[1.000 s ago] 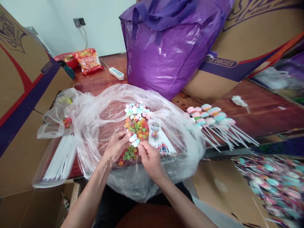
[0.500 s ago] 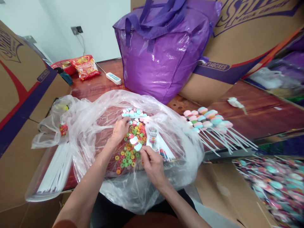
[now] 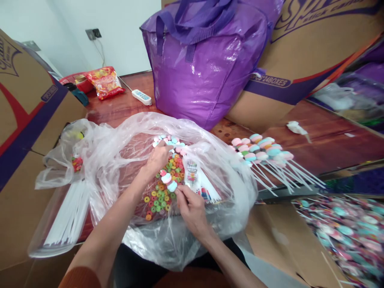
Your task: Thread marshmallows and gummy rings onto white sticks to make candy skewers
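My right hand (image 3: 192,206) pinches the stick end of a candy skewer (image 3: 168,181), threaded with pink, white and blue marshmallow pieces and a red piece at its tip. My left hand (image 3: 159,155) has its fingers curled down at the pile of pastel marshmallows (image 3: 180,150); whatever its fingertips grip is hidden. Below that hand lie ring gummies (image 3: 160,200) in red, orange, yellow and green. All this rests on a clear plastic sheet (image 3: 120,160), with a small printed packet (image 3: 192,174) and white sticks (image 3: 210,190) at its right.
Finished marshmallow skewers (image 3: 264,150) lie at the right, above a carton of many wrapped ones (image 3: 345,236). White sticks (image 3: 64,216) in a clear bag lie at the left. A purple bag (image 3: 204,68) and large cartons (image 3: 270,96) stand behind; a white remote (image 3: 141,97) lies beside the bag.
My left hand has moved slightly right and up over the marshmallows. My right hand still holds the skewer, which has tilted and shifted slightly down. The camera view has shifted a little.
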The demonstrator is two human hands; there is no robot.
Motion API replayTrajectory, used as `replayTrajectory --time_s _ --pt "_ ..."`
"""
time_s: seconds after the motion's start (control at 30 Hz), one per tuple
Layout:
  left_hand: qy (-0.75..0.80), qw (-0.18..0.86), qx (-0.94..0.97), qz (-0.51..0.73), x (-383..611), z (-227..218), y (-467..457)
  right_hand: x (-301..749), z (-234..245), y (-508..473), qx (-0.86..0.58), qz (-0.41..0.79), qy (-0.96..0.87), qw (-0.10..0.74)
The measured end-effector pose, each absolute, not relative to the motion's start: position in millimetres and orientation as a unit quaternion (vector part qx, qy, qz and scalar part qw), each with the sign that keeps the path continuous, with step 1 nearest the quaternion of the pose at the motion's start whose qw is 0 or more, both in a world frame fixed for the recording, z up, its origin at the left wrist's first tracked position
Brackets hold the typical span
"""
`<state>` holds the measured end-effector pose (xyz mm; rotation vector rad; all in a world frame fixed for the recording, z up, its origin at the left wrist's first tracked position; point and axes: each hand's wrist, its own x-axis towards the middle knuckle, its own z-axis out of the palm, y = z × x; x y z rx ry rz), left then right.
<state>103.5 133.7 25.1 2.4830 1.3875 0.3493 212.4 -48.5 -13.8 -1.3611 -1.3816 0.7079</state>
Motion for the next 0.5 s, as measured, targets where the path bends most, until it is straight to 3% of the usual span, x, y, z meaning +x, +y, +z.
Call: replayTrajectory --time_s 0.23,0.5 --pt "0.555 0.156 0.806 0.138 118 36 141 212 -14 -50 -0.563 0.3 -0.57 0.518" --pt "0.538 0.309 0.769 0.151 30 50 98 213 -12 -48 -0.561 0.288 -0.573 0.524"
